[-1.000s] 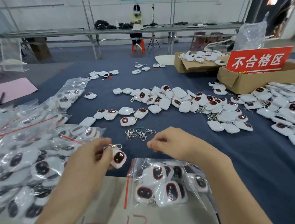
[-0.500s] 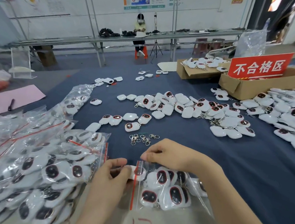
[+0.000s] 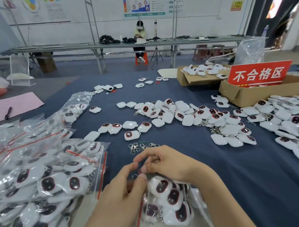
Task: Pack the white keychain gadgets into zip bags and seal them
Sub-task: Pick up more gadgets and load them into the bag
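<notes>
The gadget (image 3: 160, 186) held a second ago is inside the bag (image 3: 170, 222); left hand (image 3: 125, 194) and right hand (image 3: 169, 163) pinch its mouth. Loose gadgets (image 3: 188, 119) strew the blue surface (image 3: 248, 176); a bench (image 3: 114, 47) stands behind.

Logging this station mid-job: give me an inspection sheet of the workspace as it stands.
Surface: blue table, crowded.
Job's things: bag part-filled, nearest the camera; filled bags piled at left; loose gadgets heaped at centre and right.
Clutter: clasps just beyond the hands; two boxes at the far right, a red sign in the right one; pink sheet with a pen at far left.
Grippers: left hand and right hand both pinch at the bag's mouth.
Cables: nothing seen.
Surroundings: a person seated at a far bench, a tripod beside them; posters on the wall.
</notes>
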